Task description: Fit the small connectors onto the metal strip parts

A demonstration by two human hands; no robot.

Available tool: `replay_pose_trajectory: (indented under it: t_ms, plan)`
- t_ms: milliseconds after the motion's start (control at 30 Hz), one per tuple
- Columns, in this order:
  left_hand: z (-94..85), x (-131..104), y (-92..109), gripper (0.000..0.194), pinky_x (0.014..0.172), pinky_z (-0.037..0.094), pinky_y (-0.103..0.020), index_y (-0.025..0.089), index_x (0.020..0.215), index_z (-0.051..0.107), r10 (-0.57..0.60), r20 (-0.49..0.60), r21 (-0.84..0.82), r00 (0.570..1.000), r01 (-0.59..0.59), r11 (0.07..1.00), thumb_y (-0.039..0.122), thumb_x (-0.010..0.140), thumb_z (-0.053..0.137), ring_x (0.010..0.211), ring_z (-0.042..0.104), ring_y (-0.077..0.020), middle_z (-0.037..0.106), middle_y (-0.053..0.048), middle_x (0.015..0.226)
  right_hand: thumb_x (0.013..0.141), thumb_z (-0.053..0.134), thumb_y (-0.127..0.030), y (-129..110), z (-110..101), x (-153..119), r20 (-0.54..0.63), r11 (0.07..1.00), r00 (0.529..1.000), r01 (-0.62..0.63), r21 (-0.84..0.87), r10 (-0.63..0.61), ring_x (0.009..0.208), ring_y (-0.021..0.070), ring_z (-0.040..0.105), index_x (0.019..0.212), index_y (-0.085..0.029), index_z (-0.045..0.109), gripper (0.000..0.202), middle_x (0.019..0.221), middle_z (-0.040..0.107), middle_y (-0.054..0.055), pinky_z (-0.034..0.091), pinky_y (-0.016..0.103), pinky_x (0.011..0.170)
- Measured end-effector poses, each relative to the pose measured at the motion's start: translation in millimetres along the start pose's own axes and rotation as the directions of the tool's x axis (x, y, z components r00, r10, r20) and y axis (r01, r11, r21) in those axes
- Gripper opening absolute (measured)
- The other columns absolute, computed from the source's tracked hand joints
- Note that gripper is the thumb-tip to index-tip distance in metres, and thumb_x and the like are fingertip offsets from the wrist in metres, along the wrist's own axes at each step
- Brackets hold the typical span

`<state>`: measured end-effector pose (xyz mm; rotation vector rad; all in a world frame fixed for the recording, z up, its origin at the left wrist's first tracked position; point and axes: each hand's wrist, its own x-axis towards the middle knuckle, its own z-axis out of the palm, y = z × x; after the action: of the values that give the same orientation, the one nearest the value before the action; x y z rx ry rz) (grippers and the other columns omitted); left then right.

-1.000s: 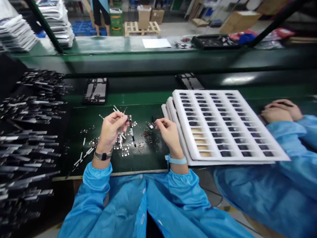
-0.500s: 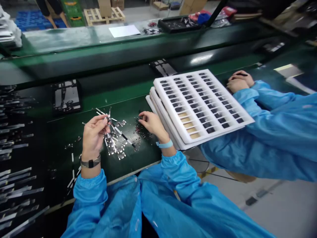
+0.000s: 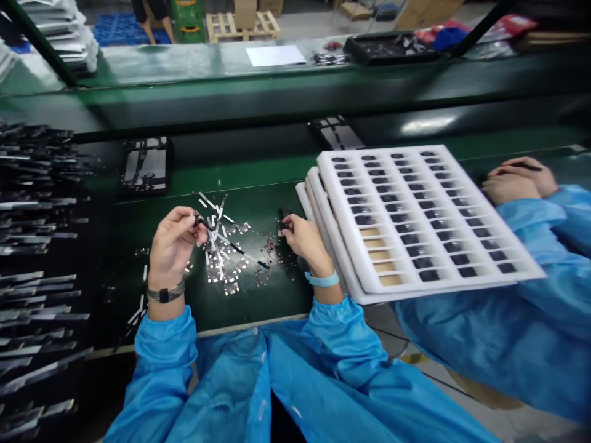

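Note:
My left hand, with a watch on the wrist, pinches the dark end of a thin flex cable between thumb and fingers. Just right of it lies a loose heap of silver-and-black flex cables on the green bench. My right hand, wearing a light blue wristband, has its fingers closed on a small black part; its exact kind is unclear. Tiny reddish pieces are scattered between the heap and my right hand. Beside that hand stands a stack of white foam trays, the top one holding rows of black parts.
Many flex cables lie in rows at the left. Two black trays with parts, one at left and one near centre, sit further back. A co-worker's hands rest right of the foam trays. A raised shelf runs behind.
The view has swung left. My right hand has drawn slightly away from the reddish pieces, and a black part now shows at its fingertips. My left hand still pinches near the heap.

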<state>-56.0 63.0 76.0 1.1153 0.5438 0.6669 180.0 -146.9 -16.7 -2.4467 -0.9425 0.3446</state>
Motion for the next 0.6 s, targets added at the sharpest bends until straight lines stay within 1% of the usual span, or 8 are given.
replay_pose_trajectory:
  t_ms: [67,133,200,267,367,433,500,600]
  plan:
    - [0.4,-2.7,4.7,0.024,0.049,0.051,-0.025,0.020,0.086,0.073,0.003,0.013,0.025,1.000,-0.003,1.000,0.032,0.075,0.090,0.055,0.066,-0.0142,0.072,-0.002,0.073,0.090,0.061,-0.014,0.4,-4.8,-2.3,-0.073,0.995,0.997,0.024,0.100,-0.016,0.087,0.0282,0.069,0.108,-0.020,0.067,0.020,0.094,0.075,0.010,0.046,0.037,0.077]
    - [2.4,-3.8,7.2,0.025,0.052,0.052,-0.024,0.018,0.084,0.074,0.040,0.013,0.048,0.999,-0.040,0.998,0.030,0.073,0.092,0.062,0.069,-0.0148,0.074,-0.004,0.080,0.091,0.060,-0.019,-4.8,-11.2,-4.9,-0.120,0.955,0.992,0.074,0.288,-0.041,0.081,0.0256,0.068,0.106,-0.021,0.063,0.015,0.089,0.074,0.007,0.047,0.036,0.074]
    - [5.6,-3.1,7.0,0.024,0.054,0.052,-0.023,0.017,0.083,0.076,0.086,0.002,0.052,0.996,-0.086,0.995,0.029,0.071,0.093,0.065,0.069,-0.0132,0.075,-0.004,0.084,0.094,0.062,-0.026,-16.2,-18.5,-6.6,-0.089,0.852,0.991,0.128,0.508,-0.096,0.074,0.0218,0.066,0.104,-0.023,0.059,0.011,0.085,0.074,0.004,0.049,0.034,0.070]
    - [9.6,-1.1,3.7,0.025,0.055,0.050,-0.021,0.018,0.086,0.079,0.098,-0.007,0.037,0.995,-0.097,0.995,0.028,0.070,0.095,0.063,0.065,-0.0105,0.074,-0.003,0.083,0.097,0.065,-0.036,-31.4,-25.8,-6.4,-0.021,0.730,0.985,0.143,0.669,-0.173,0.068,0.0183,0.064,0.100,-0.024,0.056,0.015,0.079,0.072,0.001,0.049,0.032,0.066]
    - [16.2,0.7,-6.2,0.030,0.054,0.046,-0.020,0.018,0.094,0.084,0.039,0.018,0.065,0.999,-0.040,0.997,0.028,0.068,0.096,0.061,0.060,-0.0084,0.073,-0.003,0.078,0.098,0.070,-0.049,-51.4,-35.2,-2.1,0.016,0.625,0.967,0.152,0.766,-0.254,0.066,0.0165,0.066,0.095,-0.024,0.056,0.029,0.075,0.072,0.000,0.050,0.030,0.064]
    - [22.4,-1.7,-14.3,0.030,0.055,0.045,-0.020,0.016,0.094,0.086,-0.050,0.097,0.121,0.994,0.038,0.992,0.028,0.069,0.096,0.060,0.058,-0.0080,0.075,-0.004,0.078,0.097,0.073,-0.054,-58.0,-38.8,1.5,0.016,0.592,0.959,0.161,0.790,-0.283,0.072,0.0180,0.071,0.096,-0.023,0.060,0.033,0.079,0.075,0.003,0.053,0.031,0.066]
    - [31.4,-7.6,-21.7,0.028,0.055,0.045,-0.021,0.015,0.091,0.086,-0.169,0.227,0.137,0.959,0.141,0.981,0.029,0.069,0.096,0.059,0.058,-0.0086,0.075,-0.005,0.076,0.095,0.076,-0.055,-58.8,-38.9,3.7,0.010,0.566,0.957,0.163,0.808,-0.290,0.078,0.0197,0.074,0.098,-0.023,0.063,0.035,0.084,0.078,0.005,0.056,0.031,0.068]
    - [48.2,-19.0,-27.4,0.026,0.055,0.045,-0.024,0.014,0.088,0.083,-0.302,0.432,0.083,0.850,0.296,0.952,0.030,0.070,0.095,0.059,0.059,-0.0109,0.073,-0.005,0.073,0.094,0.078,-0.053,-53.7,-33.3,3.4,-0.012,0.550,0.963,0.164,0.819,-0.270,0.071,0.0177,0.071,0.096,-0.023,0.065,0.034,0.082,0.076,0.003,0.056,0.031,0.066]
